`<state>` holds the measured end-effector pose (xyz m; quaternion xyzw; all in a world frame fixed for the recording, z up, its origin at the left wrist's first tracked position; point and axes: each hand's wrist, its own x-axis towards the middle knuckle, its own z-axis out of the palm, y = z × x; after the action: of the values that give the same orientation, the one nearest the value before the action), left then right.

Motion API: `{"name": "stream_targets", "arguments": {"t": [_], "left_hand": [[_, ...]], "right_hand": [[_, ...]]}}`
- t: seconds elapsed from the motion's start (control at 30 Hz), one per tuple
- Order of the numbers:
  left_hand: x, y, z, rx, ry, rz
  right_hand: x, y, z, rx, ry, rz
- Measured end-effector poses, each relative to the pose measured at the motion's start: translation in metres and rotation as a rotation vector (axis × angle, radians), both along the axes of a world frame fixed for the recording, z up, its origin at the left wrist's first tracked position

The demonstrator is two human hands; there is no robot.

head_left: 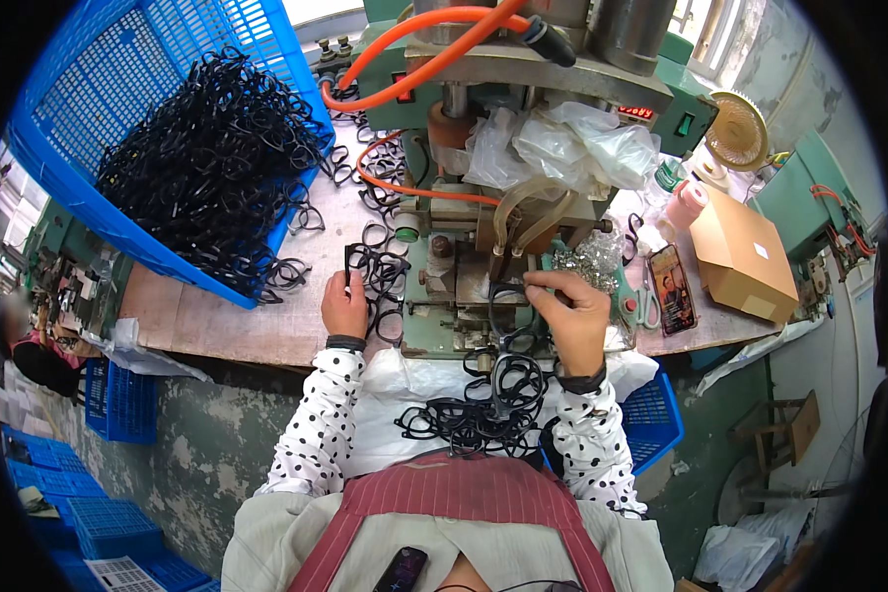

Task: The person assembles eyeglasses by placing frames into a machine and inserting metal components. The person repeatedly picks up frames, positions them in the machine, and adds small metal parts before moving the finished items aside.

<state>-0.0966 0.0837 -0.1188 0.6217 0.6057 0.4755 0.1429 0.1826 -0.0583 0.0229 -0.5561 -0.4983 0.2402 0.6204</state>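
Observation:
With thumb and fingers closed, my right hand (574,318) grips a black eyeglass frame (494,308) at the front of the press's metal fixture (476,279). My left hand (345,308) is closed on another black eyeglass frame (349,259), beside a loose pile of frames (385,268) on the table left of the press. More black frames (503,400) lie heaped on white sheeting over my lap. Above the fixture, two clear tubes (545,219) come down to the tooling. Where exactly the right-hand frame meets the fixture is hard to make out.
A tilted blue plastic basket (183,264) full of black frames stands at the left. Small metal parts (594,268) are heaped right of the fixture. Further right are scissors (648,307), a phone (672,288) and a cardboard box (745,255). An orange hose (405,99) arches over the press.

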Motion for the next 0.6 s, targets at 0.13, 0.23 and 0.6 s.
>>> {"name": "stream_targets", "arguments": {"t": [0.13, 0.23, 0.6], "left_hand": [[0.011, -0.011, 0.041, -0.029, -0.117, -0.087], [0.025, -0.028, 0.075, 0.079, -0.174, -0.174], [0.079, -0.087, 0.133, 0.834, 0.133, -0.965]], "right_hand": [[-0.018, 0.007, -0.005, -0.012, 0.165, -0.003], [-0.017, 0.006, 0.001, -0.117, 0.076, -0.01], [-0.023, 0.028, -0.01, 0.027, 0.234, -0.07]]}}
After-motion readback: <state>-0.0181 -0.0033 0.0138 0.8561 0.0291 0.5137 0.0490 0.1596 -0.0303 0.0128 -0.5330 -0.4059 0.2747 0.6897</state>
